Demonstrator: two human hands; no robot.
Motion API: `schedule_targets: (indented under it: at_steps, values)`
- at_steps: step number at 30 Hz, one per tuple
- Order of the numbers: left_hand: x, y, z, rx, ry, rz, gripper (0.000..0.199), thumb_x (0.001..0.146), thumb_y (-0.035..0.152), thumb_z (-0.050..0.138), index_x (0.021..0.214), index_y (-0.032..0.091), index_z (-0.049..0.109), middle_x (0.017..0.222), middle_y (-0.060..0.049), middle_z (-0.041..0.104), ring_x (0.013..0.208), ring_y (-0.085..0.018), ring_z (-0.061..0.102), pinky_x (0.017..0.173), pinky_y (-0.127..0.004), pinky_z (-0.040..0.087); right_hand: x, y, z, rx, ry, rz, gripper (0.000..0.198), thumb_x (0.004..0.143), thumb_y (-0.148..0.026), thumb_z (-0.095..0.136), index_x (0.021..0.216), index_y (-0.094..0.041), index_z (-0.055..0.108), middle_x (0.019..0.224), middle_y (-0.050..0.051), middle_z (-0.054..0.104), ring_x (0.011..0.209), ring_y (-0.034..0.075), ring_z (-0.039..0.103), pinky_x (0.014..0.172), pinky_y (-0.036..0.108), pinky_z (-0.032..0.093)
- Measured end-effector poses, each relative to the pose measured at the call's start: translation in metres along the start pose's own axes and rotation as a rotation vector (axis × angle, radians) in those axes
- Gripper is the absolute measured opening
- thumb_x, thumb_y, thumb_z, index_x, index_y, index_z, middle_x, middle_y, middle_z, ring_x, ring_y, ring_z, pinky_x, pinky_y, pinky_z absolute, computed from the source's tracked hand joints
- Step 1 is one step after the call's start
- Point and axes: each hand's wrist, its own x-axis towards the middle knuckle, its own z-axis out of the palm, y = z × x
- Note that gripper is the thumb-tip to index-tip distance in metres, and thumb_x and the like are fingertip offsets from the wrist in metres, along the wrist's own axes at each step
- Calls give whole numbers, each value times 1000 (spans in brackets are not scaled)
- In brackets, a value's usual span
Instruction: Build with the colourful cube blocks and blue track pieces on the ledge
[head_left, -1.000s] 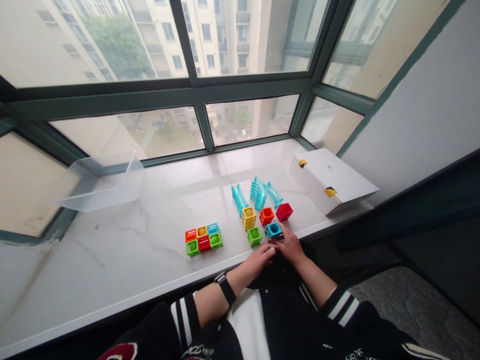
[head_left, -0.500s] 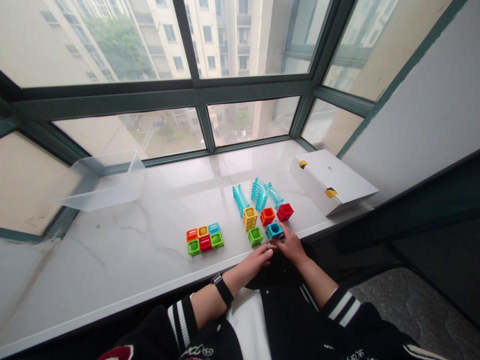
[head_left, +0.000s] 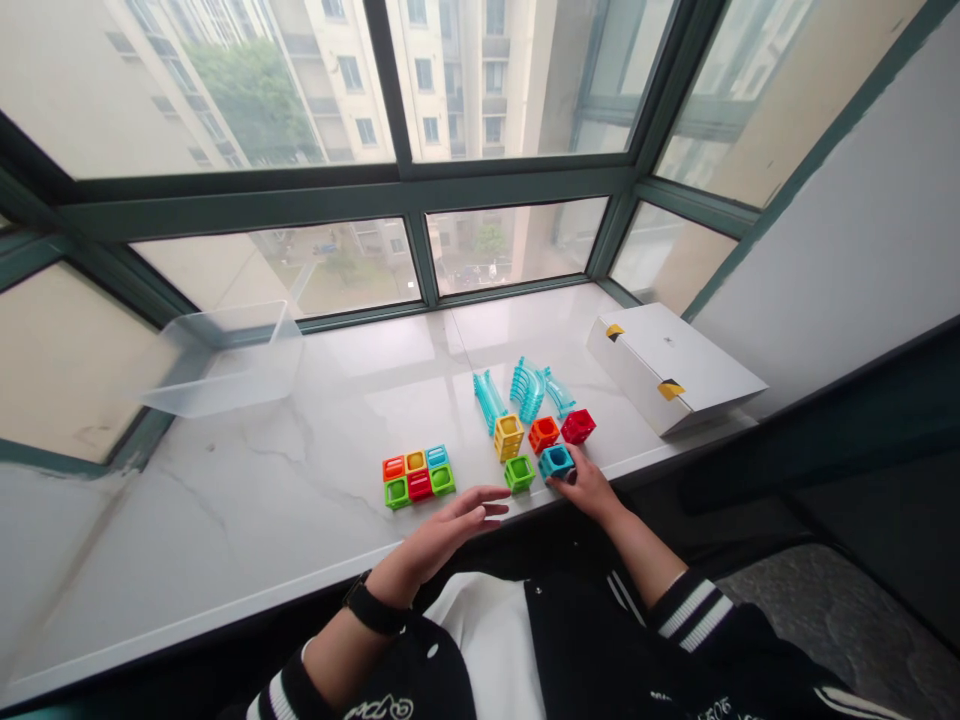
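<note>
With thumb and fingers, my right hand (head_left: 586, 487) grips a blue toy block (head_left: 556, 461) that has a round hole, at the sill's front edge. My left hand (head_left: 466, 515) holds nothing; its fingers are stretched out, pointing right, just short of a green block (head_left: 519, 474). Behind these stand a yellow block (head_left: 508, 437), an orange block (head_left: 544, 434) and a red block (head_left: 578, 427). To the left, several coloured blocks sit side by side in a two-row group (head_left: 419, 477).
Several clear teal track pieces (head_left: 529, 388) lie behind the blocks. A white box (head_left: 675, 365) stands at the right, a clear plastic bin (head_left: 225, 362) at the left. Windows edge the back of the white marble sill (head_left: 247, 500).
My left hand has drawn back to the left, away from my right hand, with its fingers straightened. My right hand stays at the blue block. The camera view has shifted slightly.
</note>
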Motion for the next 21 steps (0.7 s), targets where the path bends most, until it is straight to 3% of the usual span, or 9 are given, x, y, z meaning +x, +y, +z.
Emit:
schedule_targets:
  at_steps: [10, 13, 17, 21]
  values:
    - [-27, -21, -50, -252, 323, 135, 47, 97, 50, 69, 134, 22, 70, 150, -17, 63, 132, -36, 63, 118, -58, 44, 0, -3, -3, -15, -32, 19, 75, 83, -55, 74, 146, -20, 54, 121, 14, 74, 102, 31, 73, 93, 46, 58]
    - [-29, -14, -60, -250, 417, 176, 47, 93, 50, 73, 130, 21, 72, 142, -16, 68, 126, -35, 67, 115, -58, 47, 0, -3, -3, -25, -27, 24, 76, 83, -55, 75, 146, -19, 53, 120, 14, 74, 99, 31, 74, 94, 47, 58]
    - [-35, 3, -76, -186, 635, 298, 41, 89, 47, 77, 120, 20, 74, 128, -15, 74, 111, -31, 72, 106, -54, 55, 0, -6, -3, -25, -25, 31, 75, 83, -54, 74, 146, -19, 54, 118, 13, 75, 94, 30, 74, 90, 47, 59]
    - [-44, 16, -95, -175, 773, 386, 36, 88, 43, 77, 115, 20, 74, 118, -10, 76, 105, -25, 73, 99, -46, 59, -2, -9, -6, -17, -27, 28, 79, 81, -53, 76, 149, -21, 52, 128, 14, 73, 92, 29, 74, 87, 46, 61]
